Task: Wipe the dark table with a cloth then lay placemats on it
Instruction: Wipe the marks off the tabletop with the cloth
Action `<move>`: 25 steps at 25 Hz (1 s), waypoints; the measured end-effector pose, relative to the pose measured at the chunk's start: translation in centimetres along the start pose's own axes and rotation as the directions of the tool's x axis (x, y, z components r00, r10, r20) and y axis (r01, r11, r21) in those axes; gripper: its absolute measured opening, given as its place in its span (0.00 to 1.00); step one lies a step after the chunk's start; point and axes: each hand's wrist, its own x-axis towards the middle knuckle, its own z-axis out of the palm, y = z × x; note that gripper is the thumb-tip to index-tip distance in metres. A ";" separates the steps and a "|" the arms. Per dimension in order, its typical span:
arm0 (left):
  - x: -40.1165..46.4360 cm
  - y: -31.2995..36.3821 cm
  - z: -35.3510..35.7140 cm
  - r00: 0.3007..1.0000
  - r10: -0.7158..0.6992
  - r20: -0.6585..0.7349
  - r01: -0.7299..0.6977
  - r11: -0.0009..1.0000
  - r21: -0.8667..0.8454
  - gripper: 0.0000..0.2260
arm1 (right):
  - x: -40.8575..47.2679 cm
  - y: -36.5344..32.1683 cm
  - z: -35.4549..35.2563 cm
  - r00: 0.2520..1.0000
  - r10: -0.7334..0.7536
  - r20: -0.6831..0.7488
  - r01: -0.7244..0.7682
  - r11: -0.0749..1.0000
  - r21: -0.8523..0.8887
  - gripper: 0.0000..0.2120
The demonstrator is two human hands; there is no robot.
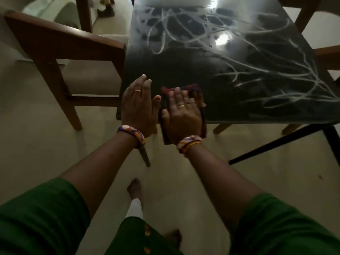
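Observation:
The dark glossy table [184, 63] with a pale branch pattern fills the upper middle of the view. A dark red cloth [185, 90] lies on its near left corner and hangs over the front edge. My right hand [181, 115] presses flat on the cloth, fingers spread. Beside it, my left hand [139, 105] rests flat on the table's left corner with fingers together, touching no cloth. No placemats are in view.
A wooden chair [60, 50] with a beige seat stands against the table's left side. More chair parts show at the far left and right [323, 56]. Black table legs [279, 146] slant over the pale floor. My feet are below the table edge.

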 end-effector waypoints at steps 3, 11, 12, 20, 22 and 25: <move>1.5 1.8 0.8 0.999 0.033 0.043 -0.035 0.998 0.048 0.26 | 0.4 4.8 -1.0 0.982 -0.184 0.030 0.185 0.981 -0.049 0.23; 3.2 5.9 4.7 0.972 0.039 0.230 -0.081 0.981 0.176 0.26 | -1.2 18.5 -4.9 0.903 0.427 0.054 -0.418 0.899 -0.130 0.37; 3.1 5.9 5.0 0.972 0.031 0.234 -0.077 0.979 0.187 0.26 | -0.8 15.4 -4.4 0.912 0.403 0.077 -0.395 0.912 -0.108 0.38; 3.1 6.1 4.9 0.961 0.009 0.277 -0.078 0.968 0.237 0.25 | 1.4 18.8 -5.1 0.895 0.372 0.245 -0.351 0.928 -0.127 0.31; 3.2 6.2 5.0 0.957 0.015 0.290 -0.090 0.965 0.247 0.25 | 0.9 23.0 -6.6 0.796 0.543 0.267 -0.515 0.840 -0.173 0.31; 3.2 6.3 5.1 0.948 0.015 0.319 -0.107 0.956 0.272 0.25 | 1.5 20.2 -6.2 0.802 0.545 0.245 -0.522 0.839 -0.156 0.31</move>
